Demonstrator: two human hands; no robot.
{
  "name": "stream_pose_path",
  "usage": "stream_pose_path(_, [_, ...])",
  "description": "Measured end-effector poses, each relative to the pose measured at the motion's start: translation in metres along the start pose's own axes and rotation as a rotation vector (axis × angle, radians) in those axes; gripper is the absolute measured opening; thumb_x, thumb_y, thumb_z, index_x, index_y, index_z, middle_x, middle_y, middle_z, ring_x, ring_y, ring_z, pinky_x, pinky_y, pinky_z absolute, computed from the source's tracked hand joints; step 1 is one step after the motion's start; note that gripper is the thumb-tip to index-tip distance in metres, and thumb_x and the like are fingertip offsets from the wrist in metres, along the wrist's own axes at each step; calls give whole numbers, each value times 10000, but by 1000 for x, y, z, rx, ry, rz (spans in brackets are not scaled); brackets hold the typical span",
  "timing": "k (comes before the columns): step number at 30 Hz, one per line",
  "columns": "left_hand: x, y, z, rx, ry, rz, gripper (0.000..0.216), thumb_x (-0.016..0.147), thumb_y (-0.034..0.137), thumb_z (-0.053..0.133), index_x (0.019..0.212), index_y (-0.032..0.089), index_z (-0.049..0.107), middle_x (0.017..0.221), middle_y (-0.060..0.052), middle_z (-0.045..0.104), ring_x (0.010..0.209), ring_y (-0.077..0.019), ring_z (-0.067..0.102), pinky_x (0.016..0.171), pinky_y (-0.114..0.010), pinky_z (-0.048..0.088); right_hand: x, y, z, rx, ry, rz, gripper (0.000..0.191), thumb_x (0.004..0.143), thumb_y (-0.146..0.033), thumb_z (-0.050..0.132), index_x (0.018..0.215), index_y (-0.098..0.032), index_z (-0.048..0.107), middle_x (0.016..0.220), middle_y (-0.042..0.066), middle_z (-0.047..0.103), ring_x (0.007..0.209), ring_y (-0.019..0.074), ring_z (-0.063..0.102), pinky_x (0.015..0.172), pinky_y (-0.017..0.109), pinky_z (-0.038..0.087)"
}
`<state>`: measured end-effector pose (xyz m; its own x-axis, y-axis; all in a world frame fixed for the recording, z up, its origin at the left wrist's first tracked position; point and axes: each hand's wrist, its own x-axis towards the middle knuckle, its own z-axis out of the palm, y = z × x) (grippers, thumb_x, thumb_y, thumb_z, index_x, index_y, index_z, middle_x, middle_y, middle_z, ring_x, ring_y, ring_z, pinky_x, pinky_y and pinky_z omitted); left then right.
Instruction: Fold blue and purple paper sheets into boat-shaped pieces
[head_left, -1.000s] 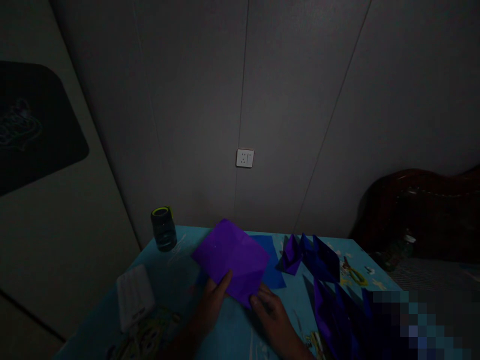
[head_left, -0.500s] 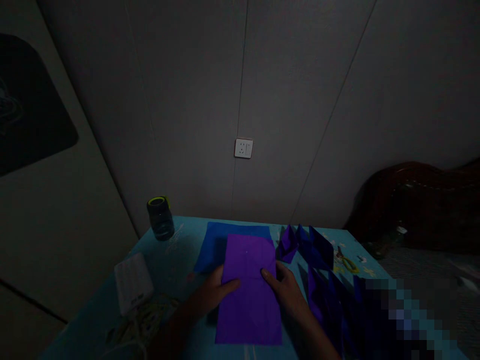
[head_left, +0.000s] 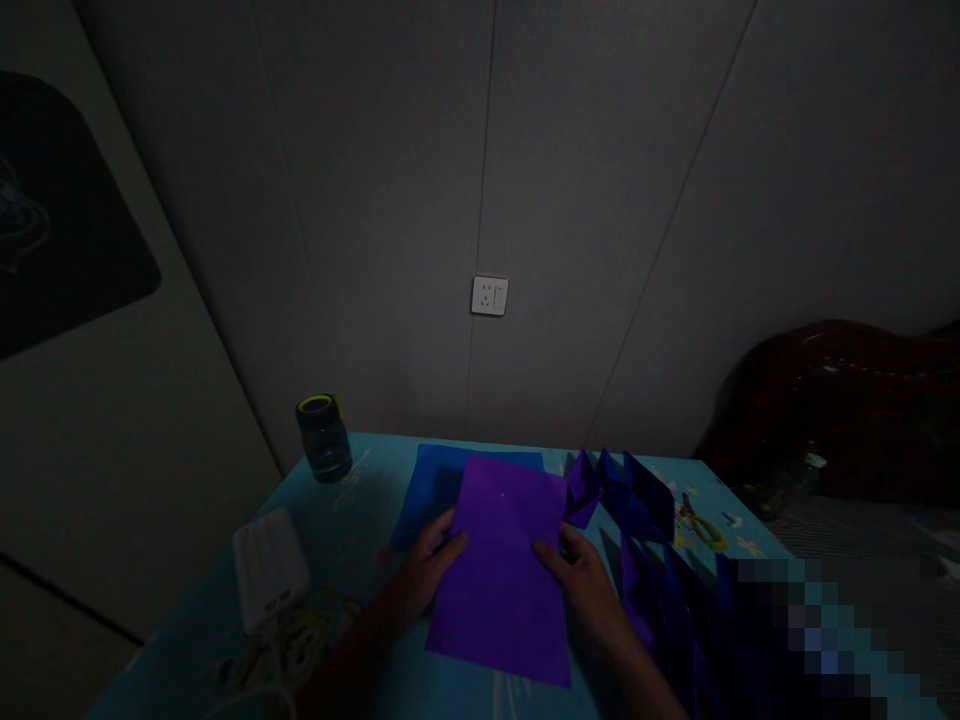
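Note:
A purple sheet of paper (head_left: 504,580) is held up above the table, slightly tilted, its top edge lower at the right. My left hand (head_left: 427,568) pinches its left edge, thumb on the front and fingers behind. On the opposite edge my right hand (head_left: 585,575) grips the same way. Behind the sheet lies a blue sheet of paper (head_left: 429,490), partly covered by it. Folded purple paper (head_left: 583,490) and folded dark blue paper (head_left: 637,497) stand to the right, with more folded purple-blue pieces (head_left: 660,600) nearer to me.
A dark bottle (head_left: 325,440) stands at the back left of the light blue table (head_left: 379,455). A white power bank (head_left: 270,568) with a cable lies at the left. Scissors with yellow-green handles (head_left: 707,532) lie at the right. The wall carries a socket (head_left: 490,296).
The purple sheet has tilted clockwise and looks wider and smoother. My right hand has shifted a little to the right with its edge. Both hands keep their hold.

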<state>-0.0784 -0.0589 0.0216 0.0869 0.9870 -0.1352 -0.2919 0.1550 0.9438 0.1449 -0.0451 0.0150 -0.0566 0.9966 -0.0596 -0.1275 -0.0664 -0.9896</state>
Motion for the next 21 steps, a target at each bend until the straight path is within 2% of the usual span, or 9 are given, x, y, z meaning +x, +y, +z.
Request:
stream_pose_path(2, [1,2,-1,-49,-10,22,607,766,593,641,1253,233,620,1289,-102,669,1216,-336,591,988,-477,493,1,5,-2,-2,140,-17,434,727,-497,749,1016,-190,647,947,53,743,853,253,693,738,346,545])
stream_pose_path(5, [7,-4,0,-168,-160,51,736,797,712,496,1323,201,559,1274,-164,664,1155,-352,629,950,-537,496,2,10,-3,-64,298,-58,363,756,-510,707,943,-206,638,753,10,708,690,220,654,612,306,509])
stream_pose_path(7, [11,-15,0,-215,-231,53,782,746,724,563,1321,195,556,1267,-182,661,1129,-353,642,956,-550,484,1,10,-1,-87,348,-92,367,746,-524,704,916,-208,629,714,3,690,664,218,635,593,303,491])
stream_pose_path(9, [12,-27,1,-237,-260,54,773,698,678,668,1309,216,568,1324,-165,625,1174,-340,615,1001,-521,460,0,10,3,-78,345,-128,419,732,-540,706,964,-201,625,784,21,708,729,231,643,635,309,493])
stream_pose_path(12, [8,-39,-1,-153,-144,5,743,662,634,727,1267,220,607,1324,-128,628,1208,-314,593,1050,-452,439,-4,11,12,-81,289,-129,505,707,-568,719,1009,-171,635,841,50,719,768,242,638,676,322,491])
stream_pose_path(15, [3,-37,-4,63,107,-65,615,696,567,714,1188,202,658,1205,-114,696,1177,-297,619,1043,-391,463,-6,16,19,-109,245,-58,523,671,-585,751,946,-147,669,785,57,717,731,240,628,668,328,486])
stream_pose_path(18, [3,-26,-6,215,320,-34,507,743,470,684,1166,190,658,1199,-105,701,1224,-284,594,1067,-365,442,-9,17,22,-102,171,-50,519,666,-593,761,927,-149,694,812,71,732,779,253,639,707,335,497])
stream_pose_path(20, [5,-18,-8,230,374,8,503,783,429,646,1220,181,620,1269,-102,669,1270,-269,560,1101,-377,404,-11,15,18,-96,113,-74,515,703,-601,735,951,-150,703,857,80,738,838,265,648,766,351,502])
stream_pose_path(21, [6,-14,-9,225,361,32,509,805,416,622,1254,176,597,1296,-106,654,1277,-266,555,1111,-395,391,-12,12,14,-93,110,-75,519,723,-609,717,971,-153,705,879,83,740,866,271,652,793,360,503])
